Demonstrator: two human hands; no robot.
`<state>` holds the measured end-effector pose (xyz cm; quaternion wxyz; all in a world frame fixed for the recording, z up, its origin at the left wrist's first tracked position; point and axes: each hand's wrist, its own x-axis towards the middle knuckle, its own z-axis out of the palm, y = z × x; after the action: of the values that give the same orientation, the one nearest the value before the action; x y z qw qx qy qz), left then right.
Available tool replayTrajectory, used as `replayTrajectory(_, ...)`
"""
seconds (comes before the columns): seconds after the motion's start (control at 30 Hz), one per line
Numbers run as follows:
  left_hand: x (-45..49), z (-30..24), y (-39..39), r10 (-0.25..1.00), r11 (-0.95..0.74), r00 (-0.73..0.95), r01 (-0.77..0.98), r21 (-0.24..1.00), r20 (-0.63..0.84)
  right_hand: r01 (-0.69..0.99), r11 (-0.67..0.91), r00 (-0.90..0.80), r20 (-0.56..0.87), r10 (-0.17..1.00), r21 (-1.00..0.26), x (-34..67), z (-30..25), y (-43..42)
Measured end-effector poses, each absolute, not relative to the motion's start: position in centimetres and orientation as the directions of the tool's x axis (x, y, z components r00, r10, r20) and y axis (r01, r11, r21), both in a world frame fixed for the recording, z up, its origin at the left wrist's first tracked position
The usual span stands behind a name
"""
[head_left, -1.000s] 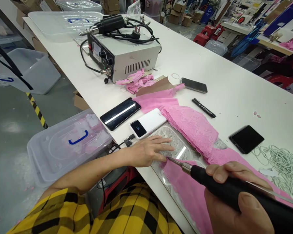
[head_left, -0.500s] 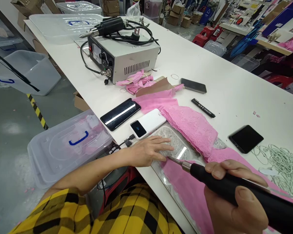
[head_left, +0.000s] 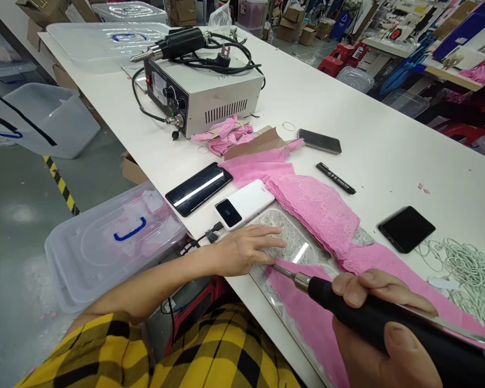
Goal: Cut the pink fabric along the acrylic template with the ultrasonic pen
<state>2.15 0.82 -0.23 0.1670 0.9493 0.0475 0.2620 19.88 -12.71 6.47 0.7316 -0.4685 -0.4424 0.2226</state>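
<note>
My left hand (head_left: 244, 250) lies with its fingers spread on a clear lid or tray (head_left: 281, 221) with a grey speckled surface beneath it. Its fingertips are close to the corner of a pink fabric piece (head_left: 303, 296). In my right hand (head_left: 382, 323) is a black handpiece (head_left: 347, 304) with a slim metal tip, held at a slant and gripped by the fingers and thumb. The tip meets the fabric's corner beside my left fingers; whether it presses in I cannot tell. A folded stack of pink lace (head_left: 313, 210) rests on the tray's far side.
A white power bank (head_left: 250, 200), a black phone (head_left: 198, 188), a marker (head_left: 335, 178) and a dark square device (head_left: 407, 229) lie around. Pale cord (head_left: 464, 275) is heaped at right. A grey control box (head_left: 222, 91) bears another handpiece (head_left: 181, 44). A lidded plastic bin (head_left: 92, 253) stands below the table (head_left: 347, 124).
My right hand and the handpiece have moved slightly left, its tip shifting a little left and down along the fabric's corner. My left hand stays nearly in place.
</note>
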Motion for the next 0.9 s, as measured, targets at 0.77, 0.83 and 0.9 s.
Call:
replayTrajectory(0.77,3.9,2.5,-2.4,0.134,-0.943,0.81,-0.073,0.325,0.57,0.029,0.452,0.897,0.223,0.382,-0.892,27.0,8.3,-14.1)
replayTrajectory(0.83,5.4,2.4,-3.3,0.11,-0.945,0.819,-0.09,0.315,0.563,0.003,0.455,0.917,0.184,0.354,-0.89,27.5,7.9,-14.4)
replayTrajectory(0.9,6.9,2.2,-4.1,0.074,-0.95,0.829,-0.111,0.292,0.554,-0.014,0.457,0.923,0.164,0.347,-0.889,27.6,7.5,-14.5)
